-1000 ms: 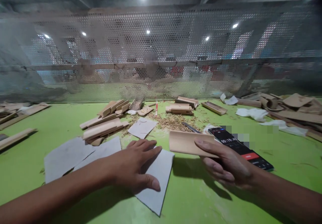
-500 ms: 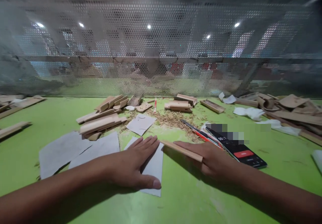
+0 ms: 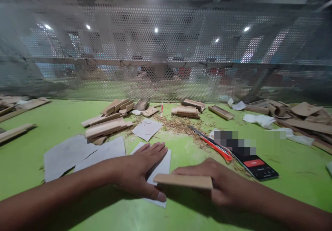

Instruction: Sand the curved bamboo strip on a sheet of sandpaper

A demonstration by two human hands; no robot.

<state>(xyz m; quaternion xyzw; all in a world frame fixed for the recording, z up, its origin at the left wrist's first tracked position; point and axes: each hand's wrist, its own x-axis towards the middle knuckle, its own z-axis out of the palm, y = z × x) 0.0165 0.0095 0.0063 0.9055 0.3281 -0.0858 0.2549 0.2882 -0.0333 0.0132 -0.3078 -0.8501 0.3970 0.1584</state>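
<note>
Left hand (image 3: 141, 172): palm down, fingers extended and spread slightly, thumb out toward the right. Grip flat and unclosed, nothing grasped; it presses on a white sheet (image 3: 162, 163) lying on the bench (image 3: 183, 151), in the middle of the part nearer the near edge.

Right hand (image 3: 207, 179): grip closed, strip (image 3: 183, 181) held at its right end. Strip is pale wood, seen nearly edge-on, lying roughly parallel to the far edge of the bench. Its free left end overlaps the sheet's right edge in view, between left thumb and forefinger; contact with sheet or thumb cannot be told. Shadow visible below the strip, to the right of the sheet.

Surroundings. Toward the left edge of the bench from the sheet: torn sheets (image 3: 64, 154), with a stack (image 3: 105, 130) of curved wood pieces just behind. Small sheet (image 3: 147, 129) farther toward the far edge, beside shavings (image 3: 175, 124). Short pieces (image 3: 185, 111) behind the shavings, near the far edge. Orange-handled tool (image 3: 218, 151) to the right of the shavings, blade end toward the far edge; phone (image 3: 261, 168) just beside it, upper part of its screen blurred out. Scrap (image 3: 308, 123) heaped toward the far right corner. Perforated screen (image 3: 166, 44) stands along the far edge.
</note>
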